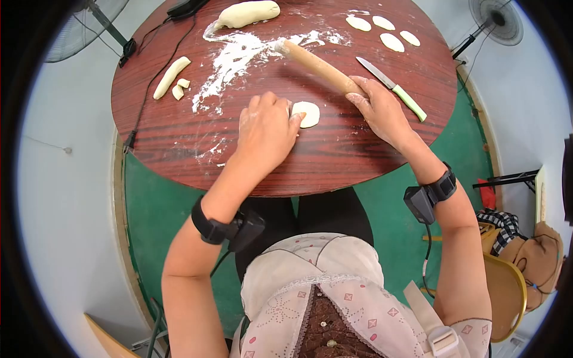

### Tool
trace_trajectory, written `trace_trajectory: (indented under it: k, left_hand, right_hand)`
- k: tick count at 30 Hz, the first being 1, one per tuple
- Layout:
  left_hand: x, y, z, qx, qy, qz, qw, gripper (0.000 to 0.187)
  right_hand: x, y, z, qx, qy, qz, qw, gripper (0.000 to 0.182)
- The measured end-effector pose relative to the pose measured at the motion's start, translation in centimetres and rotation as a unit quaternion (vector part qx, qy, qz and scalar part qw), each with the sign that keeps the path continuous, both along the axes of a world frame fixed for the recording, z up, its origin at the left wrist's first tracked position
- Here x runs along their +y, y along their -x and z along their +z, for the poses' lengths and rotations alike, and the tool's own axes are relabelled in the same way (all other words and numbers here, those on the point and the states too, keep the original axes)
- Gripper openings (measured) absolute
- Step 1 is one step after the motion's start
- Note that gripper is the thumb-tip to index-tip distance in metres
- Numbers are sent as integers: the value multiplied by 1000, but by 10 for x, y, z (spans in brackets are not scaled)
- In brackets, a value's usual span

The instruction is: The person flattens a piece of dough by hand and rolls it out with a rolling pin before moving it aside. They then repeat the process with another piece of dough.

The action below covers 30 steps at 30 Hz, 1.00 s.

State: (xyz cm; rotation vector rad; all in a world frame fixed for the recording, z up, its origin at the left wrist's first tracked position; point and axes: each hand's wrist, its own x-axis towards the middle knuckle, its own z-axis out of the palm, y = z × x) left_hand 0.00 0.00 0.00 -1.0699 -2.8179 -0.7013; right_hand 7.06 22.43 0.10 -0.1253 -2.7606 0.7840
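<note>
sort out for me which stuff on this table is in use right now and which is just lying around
In use:
- left hand on the small dough disc
- right hand with its grip on the rolling pin
- flour patch

Lying about:
- knife
- four flattened discs
- big dough lump
- dough rope with cut pieces
- black cable
</note>
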Motion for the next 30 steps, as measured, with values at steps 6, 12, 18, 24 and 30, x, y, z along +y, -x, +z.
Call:
trace_trajectory:
  k: [6,12,18,24,30]
  left_hand:
    - [20,16,-9,4,-16,3,1000,24]
    - [27,16,-4,-79,-46,-1,996,19]
    - [11,48,19,-279,-226,55,932,24]
    - [-63,108,0,-62,-44,154,985,19]
    - [-84,118,-3,37,0,181,983,16]
  right_hand:
    - [1,2,-4,-21,-3,-7,1000,34]
    - [19,-2,-2,-29,13,-6,999,36]
    - [20,-8,-5,-26,6,-17,1000,37]
    - [17,-10,-10,8,-41,-16,999,36]
    - [12,-10,-10,12,-88,-15,996,36]
